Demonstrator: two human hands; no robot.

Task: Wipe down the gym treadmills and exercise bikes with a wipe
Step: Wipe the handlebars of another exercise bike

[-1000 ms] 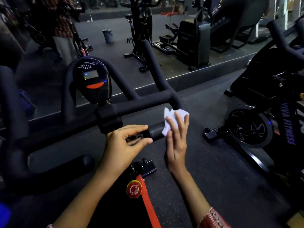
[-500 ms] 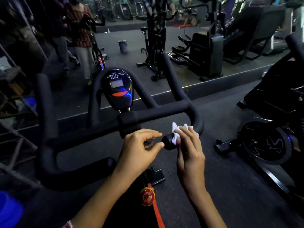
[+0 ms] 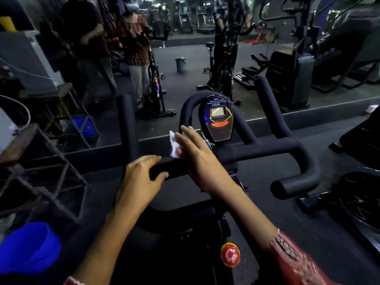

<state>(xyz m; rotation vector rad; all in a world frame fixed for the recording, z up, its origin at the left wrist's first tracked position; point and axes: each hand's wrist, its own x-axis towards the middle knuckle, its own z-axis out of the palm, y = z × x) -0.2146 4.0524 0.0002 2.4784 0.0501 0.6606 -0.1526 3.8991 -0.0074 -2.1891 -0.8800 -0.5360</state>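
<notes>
Honestly, I'd say this job is nowhere near finished. Biggest thing first: the big wall mirror (image 3: 185, 58) along the far side reflects a whole room of dark machines, and from here I can't tell if any of them have been cleaned. Over at the right edge sits a second black spin bike with a dark flywheel (image 3: 359, 198), with nobody near it.

Right in front is the black exercise bike (image 3: 223, 227) being worked on, and its black foam-padded handlebar (image 3: 267, 149) is where the action is. The oval black console with a small grey screen and an orange button (image 3: 219, 122) sits at the handlebar's middle. No idea whether that's been done. The foam shows no wet streaks in this light, so which parts are finished is a guess.

The left hand (image 3: 139, 182) is on the left half of the crossbar, with a loose grip, fingers over the top and thumb underneath. The right hand (image 3: 197, 157) has no real grip at all: its fingers are flat and straight, pressing the small crumpled white wipe (image 3: 173, 147) against the left foot of the centre loop, just beside the console. The wipe pokes out past the fingers on the left side.

So my read is mid-handlebar, with the right-side horns, the console, the frame and every other machine probably left to do.
</notes>
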